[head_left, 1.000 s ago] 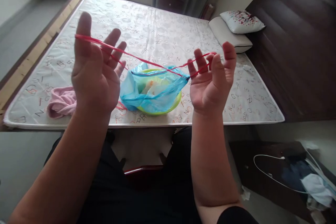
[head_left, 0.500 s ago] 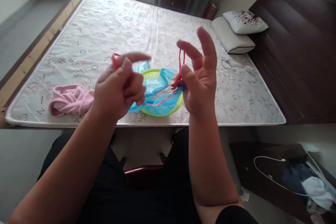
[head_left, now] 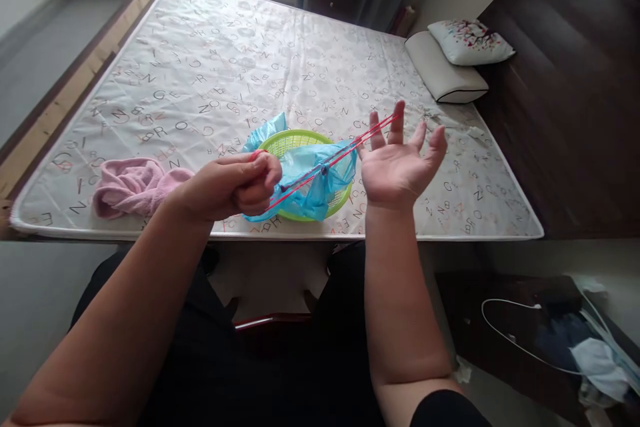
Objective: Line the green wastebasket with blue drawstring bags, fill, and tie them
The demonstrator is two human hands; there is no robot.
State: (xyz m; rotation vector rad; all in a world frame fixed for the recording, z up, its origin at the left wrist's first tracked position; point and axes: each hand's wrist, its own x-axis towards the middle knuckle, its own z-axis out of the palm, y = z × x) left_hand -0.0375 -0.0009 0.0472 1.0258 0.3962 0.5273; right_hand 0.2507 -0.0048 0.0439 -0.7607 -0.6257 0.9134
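Observation:
A thin red string (head_left: 345, 153) runs taut between my two hands. My left hand (head_left: 240, 187) is closed round one end, with a bit of red showing at the curled index finger. My right hand (head_left: 397, 163) is raised palm up, its fingers spread, and the string loops over one fingertip. Behind and below the string, a thin blue plastic bag (head_left: 315, 193) lies bunched over a green plastic basket (head_left: 287, 140). Whether the string touches the bag, I cannot tell.
A crumpled pink towel (head_left: 133, 187) lies left of the basket on the letter-print mattress (head_left: 240, 47). Two pillows (head_left: 445, 73) rest at the far right by the dark headboard (head_left: 560, 80). A white cable (head_left: 500, 333) lies on a dark surface at lower right.
My left hand has dropped slightly and its index finger has curled in. My right hand has turned palm up and spread its fingers, moving a little right; the string is now pulled straight.

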